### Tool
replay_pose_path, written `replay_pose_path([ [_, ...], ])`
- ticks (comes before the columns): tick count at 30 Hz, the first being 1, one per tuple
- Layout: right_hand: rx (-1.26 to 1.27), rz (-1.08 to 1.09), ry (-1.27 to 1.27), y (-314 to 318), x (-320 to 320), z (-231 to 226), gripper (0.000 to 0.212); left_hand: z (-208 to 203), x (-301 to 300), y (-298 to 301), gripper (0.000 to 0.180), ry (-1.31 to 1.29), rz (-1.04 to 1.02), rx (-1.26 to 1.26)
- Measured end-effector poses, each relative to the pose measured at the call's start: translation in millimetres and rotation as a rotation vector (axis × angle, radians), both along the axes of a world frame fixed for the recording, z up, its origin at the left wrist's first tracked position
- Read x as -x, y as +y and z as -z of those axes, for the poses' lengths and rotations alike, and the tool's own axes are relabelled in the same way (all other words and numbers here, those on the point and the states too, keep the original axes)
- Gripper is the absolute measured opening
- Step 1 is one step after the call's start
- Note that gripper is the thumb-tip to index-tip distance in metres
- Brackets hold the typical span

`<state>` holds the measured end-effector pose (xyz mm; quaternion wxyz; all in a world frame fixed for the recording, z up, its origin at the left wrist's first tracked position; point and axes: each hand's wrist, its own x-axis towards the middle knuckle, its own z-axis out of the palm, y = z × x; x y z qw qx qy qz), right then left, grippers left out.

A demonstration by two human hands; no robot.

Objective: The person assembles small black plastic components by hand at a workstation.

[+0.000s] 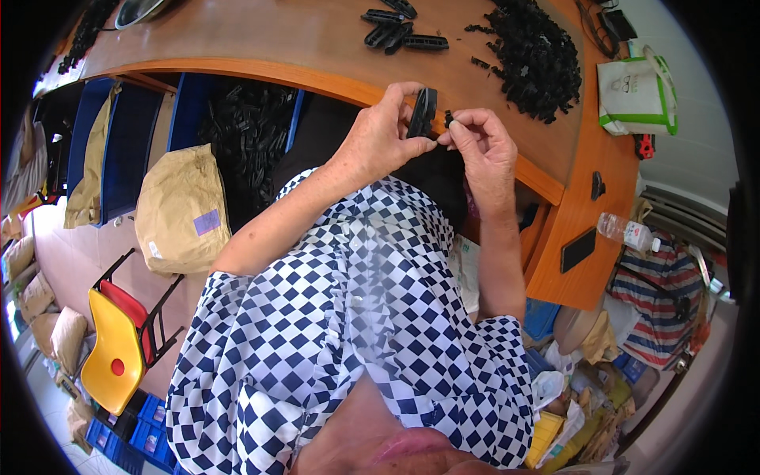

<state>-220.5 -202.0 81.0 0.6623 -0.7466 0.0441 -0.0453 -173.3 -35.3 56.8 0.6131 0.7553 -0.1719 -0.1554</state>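
— Between the two hands, what is that dark thing?

— A long black plastic part (423,113), flat and slotted. It stands nearly upright, its long axis running from the lower grip up toward the far side of the tabletop (317,39), leaning slightly to the right at the top.

— Who holds it?

— The left hand (384,131) has it: thumb and fingers are closed around its left edge and lower end. The right hand (483,146) pinches a much smaller black piece (449,119) between thumb and forefinger, just right of the long part, touching it or nearly so; I cannot tell which.

— And where is all this?

— Just over the near wooden edge of the tabletop, above the person's checked blue-and-white lap.

— What lies beyond the grip?

— Farther out on the tabletop, a few more long black parts (396,32) lie flat in a loose cluster. To the right of those is a big heap of small black pieces (534,59). Further right sits a white and green bag (633,95).

— Below the grip?

— Under the tabletop, to the left, a blue bin filled with black parts (245,131), and beside it a brown paper sack (182,210). Well down to the left stand yellow and red chairs (115,348).
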Motion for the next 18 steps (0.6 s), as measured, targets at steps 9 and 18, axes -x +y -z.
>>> replay_pose_path([
  [9,0.799,-0.519,-0.279,-14.2,-22.8,-35.8,0.006,3.2,1.0,-1.5,0.072,-0.039,0.142,-0.124],
  [18,0.792,-0.639,-0.21,-13.7,-38.3,-25.3,0.01,16.9,3.6,1.8,0.069,-0.031,0.199,-0.109],
])
